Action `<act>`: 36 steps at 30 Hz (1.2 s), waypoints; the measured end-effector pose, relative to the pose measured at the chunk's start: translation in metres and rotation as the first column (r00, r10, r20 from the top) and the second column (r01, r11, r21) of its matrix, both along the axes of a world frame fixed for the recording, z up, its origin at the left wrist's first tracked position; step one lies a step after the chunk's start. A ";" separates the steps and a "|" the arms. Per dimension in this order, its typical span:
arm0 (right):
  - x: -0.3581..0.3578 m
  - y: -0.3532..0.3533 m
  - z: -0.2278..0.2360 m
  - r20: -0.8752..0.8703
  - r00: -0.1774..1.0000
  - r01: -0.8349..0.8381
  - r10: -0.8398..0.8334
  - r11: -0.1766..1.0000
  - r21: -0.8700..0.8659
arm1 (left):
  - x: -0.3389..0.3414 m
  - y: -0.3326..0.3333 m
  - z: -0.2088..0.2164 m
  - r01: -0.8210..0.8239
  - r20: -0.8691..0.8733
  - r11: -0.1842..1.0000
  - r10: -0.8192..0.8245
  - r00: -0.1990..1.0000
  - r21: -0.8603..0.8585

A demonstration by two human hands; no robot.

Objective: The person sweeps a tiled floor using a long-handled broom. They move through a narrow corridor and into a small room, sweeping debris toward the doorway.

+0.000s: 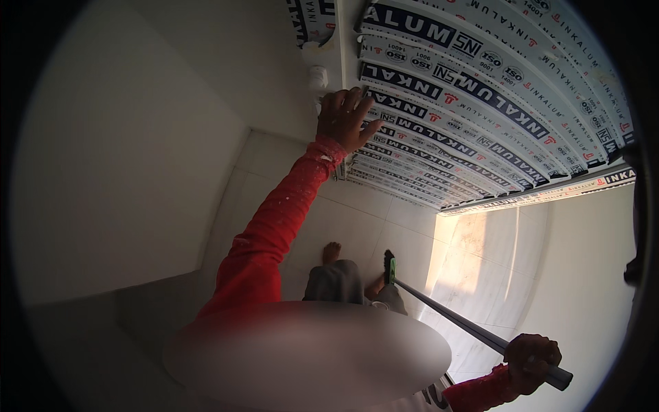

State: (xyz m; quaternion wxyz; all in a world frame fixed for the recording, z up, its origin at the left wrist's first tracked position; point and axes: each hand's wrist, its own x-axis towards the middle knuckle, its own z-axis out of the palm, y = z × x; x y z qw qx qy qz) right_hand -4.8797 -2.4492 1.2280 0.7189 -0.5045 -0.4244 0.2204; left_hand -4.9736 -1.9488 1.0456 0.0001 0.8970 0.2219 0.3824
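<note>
My left hand (345,118) reaches up to the near edge of a door panel (446,103) wrapped in printed protective film. Its fingers are spread and rest at that edge, beside a small white fitting (318,77); whether they press on the panel I cannot tell. My right hand (532,360) is wrapped around the upper end of a broom's grey handle (453,314). The handle slants down to a green broom head (390,266) with dark bristles, low by my foot. Both my sleeves are red.
Pale floor tiles (343,213) lie under my bare feet (332,251). A bright sunlit patch (467,254) falls across the floor beyond the panel's lower edge. A plain wall (123,172) stands at left, another pale wall (590,275) at right. A blurred oval covers the lower middle.
</note>
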 end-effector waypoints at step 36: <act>-0.054 0.678 0.000 0.332 0.851 0.524 -0.407 0.695 -0.492 | 0.120 0.210 0.019 0.893 -0.554 -0.340 -0.822 -0.130 0.296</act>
